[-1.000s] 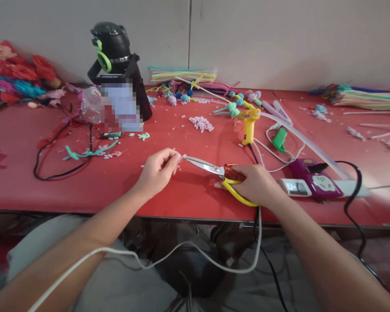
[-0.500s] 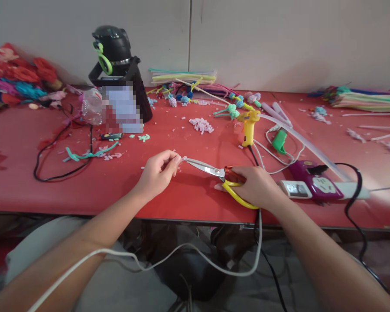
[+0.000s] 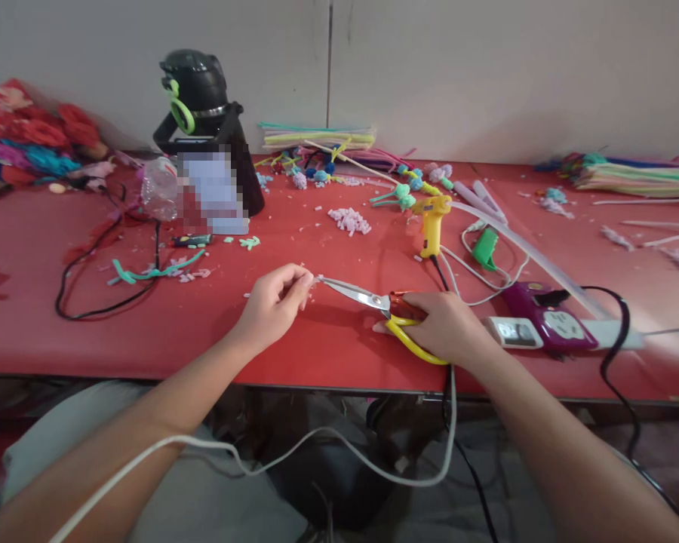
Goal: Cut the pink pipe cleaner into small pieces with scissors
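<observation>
My right hand (image 3: 444, 324) is wrapped round the handles of a pair of scissors (image 3: 367, 297), one handle yellow and the other orange-red. Their blades point left, slightly apart, with the tips at the fingers of my left hand (image 3: 277, 303). That hand pinches a pale lilac fuzzy piece (image 3: 317, 279), perhaps pipe cleaner; most of it is hidden by the fingertips. Both hands are above the red table (image 3: 317, 347) near its front edge. Beyond them lies a heap of short lilac cuttings (image 3: 349, 220).
A yellow glue gun (image 3: 431, 226) stands behind my right hand, and a purple power strip (image 3: 551, 320) lies right of it. A black bottle (image 3: 243, 166) stands back left. Bundled pipe cleaners (image 3: 317, 137) lie along the wall. A white cable (image 3: 311, 434) crosses before my lap.
Hardly anything differs. The scissor blades look a little further apart at the pinched piece, and the view has shifted very slightly.
</observation>
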The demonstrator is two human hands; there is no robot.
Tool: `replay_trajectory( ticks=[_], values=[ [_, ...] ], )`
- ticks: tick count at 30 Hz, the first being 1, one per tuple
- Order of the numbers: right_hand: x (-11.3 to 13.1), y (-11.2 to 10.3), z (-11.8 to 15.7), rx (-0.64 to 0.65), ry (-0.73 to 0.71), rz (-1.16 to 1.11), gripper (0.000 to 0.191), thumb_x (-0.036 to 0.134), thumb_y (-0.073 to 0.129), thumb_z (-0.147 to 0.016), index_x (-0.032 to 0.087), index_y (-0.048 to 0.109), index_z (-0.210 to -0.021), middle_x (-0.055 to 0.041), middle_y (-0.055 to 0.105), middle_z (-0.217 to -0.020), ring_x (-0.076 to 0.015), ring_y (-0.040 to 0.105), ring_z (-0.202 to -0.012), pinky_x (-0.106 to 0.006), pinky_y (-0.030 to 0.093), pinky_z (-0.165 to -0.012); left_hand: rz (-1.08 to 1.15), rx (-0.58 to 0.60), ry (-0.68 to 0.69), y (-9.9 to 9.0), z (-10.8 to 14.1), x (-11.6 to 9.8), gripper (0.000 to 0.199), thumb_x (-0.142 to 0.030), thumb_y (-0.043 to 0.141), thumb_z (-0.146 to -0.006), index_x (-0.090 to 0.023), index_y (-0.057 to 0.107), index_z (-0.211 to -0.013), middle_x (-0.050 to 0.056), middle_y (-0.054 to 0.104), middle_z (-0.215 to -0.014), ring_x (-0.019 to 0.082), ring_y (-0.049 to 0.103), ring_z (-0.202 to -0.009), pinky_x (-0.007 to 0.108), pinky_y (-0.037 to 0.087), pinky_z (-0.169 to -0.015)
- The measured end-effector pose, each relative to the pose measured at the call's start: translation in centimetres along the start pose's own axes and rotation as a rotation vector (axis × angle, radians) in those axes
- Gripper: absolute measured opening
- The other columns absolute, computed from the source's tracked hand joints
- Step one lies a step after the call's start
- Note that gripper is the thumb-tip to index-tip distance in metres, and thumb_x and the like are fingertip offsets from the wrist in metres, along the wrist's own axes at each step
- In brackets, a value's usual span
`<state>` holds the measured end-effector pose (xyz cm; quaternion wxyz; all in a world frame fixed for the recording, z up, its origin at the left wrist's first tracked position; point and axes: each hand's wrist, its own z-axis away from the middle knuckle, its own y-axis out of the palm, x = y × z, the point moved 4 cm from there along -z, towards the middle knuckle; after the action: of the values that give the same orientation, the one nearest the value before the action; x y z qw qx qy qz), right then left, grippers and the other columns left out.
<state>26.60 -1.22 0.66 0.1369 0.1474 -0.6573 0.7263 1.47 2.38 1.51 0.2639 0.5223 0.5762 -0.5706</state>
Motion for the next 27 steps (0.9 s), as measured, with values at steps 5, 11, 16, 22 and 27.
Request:
replay_trajectory(
  ticks=[5,11,16,22,27],
  values=[
    [-0.39,0.09,0.27,-0.021,0.003,-0.04,0.068,0.089,0.056,-0.063,0.022,0.041,-0.06,0.0012,0.046,-0.057,-0.0118,0.034,-0.054,-0.026,0.028,-0.051,0.049,0.009,-0.024,0.06,0.08,0.32,0.029,-0.035,0.051,-0.098,-0.018,0.051,-0.074,-0.004,0.048,-0.058,0.008,0.041,-0.05,0.023,0.032,-0.048],
    [-0.42,0.21,0.4,-0.03,-0.03,-0.025,0.068,0.087,0.057,-0.065,0.022,0.039,-0.059,0.0015,0.045,-0.055,-0.0113,0.033,-0.052,-0.026,0.027,-0.05,0.072,0.016,-0.042,0.08,0.1,0.26,0.027,-0.033,0.05,-0.098,-0.019,0.05,-0.075,-0.005,0.045,-0.058,0.008,0.039,-0.05,0.023,0.031,-0.047],
    [-0.45,0.34,0.29,-0.027,-0.039,0.007,0.066,0.087,0.056,-0.066,0.023,0.04,-0.06,0.0014,0.048,-0.056,-0.0118,0.034,-0.053,-0.026,0.027,-0.051,0.054,0.008,-0.025,0.13,0.12,0.14,0.027,-0.033,0.049,-0.098,-0.019,0.05,-0.076,-0.005,0.044,-0.058,0.008,0.039,-0.05,0.022,0.032,-0.048],
    [-0.06,0.15,0.29,-0.032,-0.024,0.027,0.068,0.09,0.051,-0.065,0.023,0.039,-0.059,0.0012,0.047,-0.056,-0.0122,0.034,-0.053,-0.027,0.028,-0.051,0.032,0.002,-0.017,0.24,0.15,0.21,0.026,-0.033,0.049,-0.099,-0.019,0.051,-0.078,-0.005,0.045,-0.059,0.008,0.039,-0.05,0.022,0.033,-0.048],
    [0.23,0.02,0.26,-0.038,-0.015,0.04,0.07,0.093,0.046,-0.064,0.023,0.038,-0.059,0.001,0.045,-0.055,-0.0124,0.034,-0.052,-0.027,0.027,-0.052,0.008,0.004,-0.015,0.27,0.17,-0.03,0.029,-0.032,0.049,-0.099,-0.019,0.049,-0.073,-0.004,0.045,-0.058,0.008,0.041,-0.051,0.023,0.034,-0.049]
  ],
)
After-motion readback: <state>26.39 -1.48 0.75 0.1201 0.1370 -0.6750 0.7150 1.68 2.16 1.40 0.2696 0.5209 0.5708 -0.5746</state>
